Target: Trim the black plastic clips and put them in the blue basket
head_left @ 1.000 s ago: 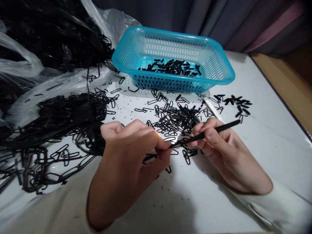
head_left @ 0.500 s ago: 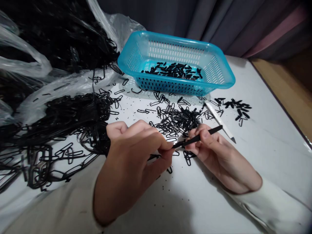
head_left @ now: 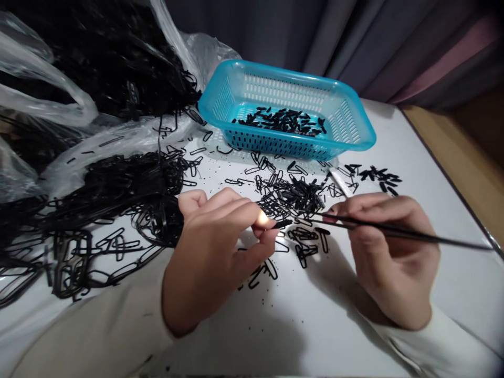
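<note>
Left hand [head_left: 214,252], off the near side of the blue basket [head_left: 275,145], has a small black piece [head_left: 282,223] pinched between thumb and forefinger, right end sticking out. Right hand [head_left: 401,268], near side and right of basket, grips black tweezers [head_left: 397,229], prongs slightly apart, tips hard to make out. Piece is likely very light, stiffish, slick, easily flicked away; I'd take it by that free end, light squeeze.
</note>
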Demonstrator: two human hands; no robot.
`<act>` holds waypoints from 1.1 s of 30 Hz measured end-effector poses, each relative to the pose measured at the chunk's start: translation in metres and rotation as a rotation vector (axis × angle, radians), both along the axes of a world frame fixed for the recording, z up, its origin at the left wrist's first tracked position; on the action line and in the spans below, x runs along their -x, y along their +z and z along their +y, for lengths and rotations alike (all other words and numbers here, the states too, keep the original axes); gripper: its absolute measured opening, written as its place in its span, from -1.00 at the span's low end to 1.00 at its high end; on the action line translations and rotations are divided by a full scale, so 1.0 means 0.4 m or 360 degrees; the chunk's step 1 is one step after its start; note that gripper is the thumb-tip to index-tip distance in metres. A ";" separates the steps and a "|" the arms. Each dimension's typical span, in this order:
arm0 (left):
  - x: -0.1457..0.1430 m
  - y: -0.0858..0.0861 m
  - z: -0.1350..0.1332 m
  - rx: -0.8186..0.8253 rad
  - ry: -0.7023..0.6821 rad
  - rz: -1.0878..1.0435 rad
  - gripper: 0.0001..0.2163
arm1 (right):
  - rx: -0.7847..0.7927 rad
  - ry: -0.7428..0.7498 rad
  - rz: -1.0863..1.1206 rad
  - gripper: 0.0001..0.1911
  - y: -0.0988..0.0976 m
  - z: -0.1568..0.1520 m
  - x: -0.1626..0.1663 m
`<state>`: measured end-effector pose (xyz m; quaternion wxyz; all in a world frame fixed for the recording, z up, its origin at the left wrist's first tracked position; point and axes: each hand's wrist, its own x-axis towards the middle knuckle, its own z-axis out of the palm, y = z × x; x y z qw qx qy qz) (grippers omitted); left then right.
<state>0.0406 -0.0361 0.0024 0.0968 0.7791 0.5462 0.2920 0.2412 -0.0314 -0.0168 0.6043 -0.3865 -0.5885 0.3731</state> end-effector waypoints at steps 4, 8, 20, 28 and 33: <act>-0.001 0.005 0.001 0.0004 0.0023 0.0009 -0.86 | -0.0475 -0.0006 -0.0219 -0.88 -0.014 -0.001 0.007; 0.001 0.004 0.001 0.0026 0.0046 0.0025 -0.86 | -0.0638 0.0021 -0.0347 -0.84 -0.016 0.007 -0.002; -0.002 -0.008 -0.002 0.0170 -0.0016 -0.0175 -0.85 | -0.0593 0.0033 -0.0332 -0.82 -0.016 -0.002 -0.002; -0.002 -0.003 -0.002 0.0223 -0.0046 -0.0066 -0.84 | -0.0553 0.0064 -0.0299 -0.79 -0.016 -0.007 -0.001; -0.004 -0.006 -0.003 0.0200 -0.0087 -0.0112 -0.86 | -0.0569 0.0092 -0.0315 -0.78 -0.019 -0.008 -0.004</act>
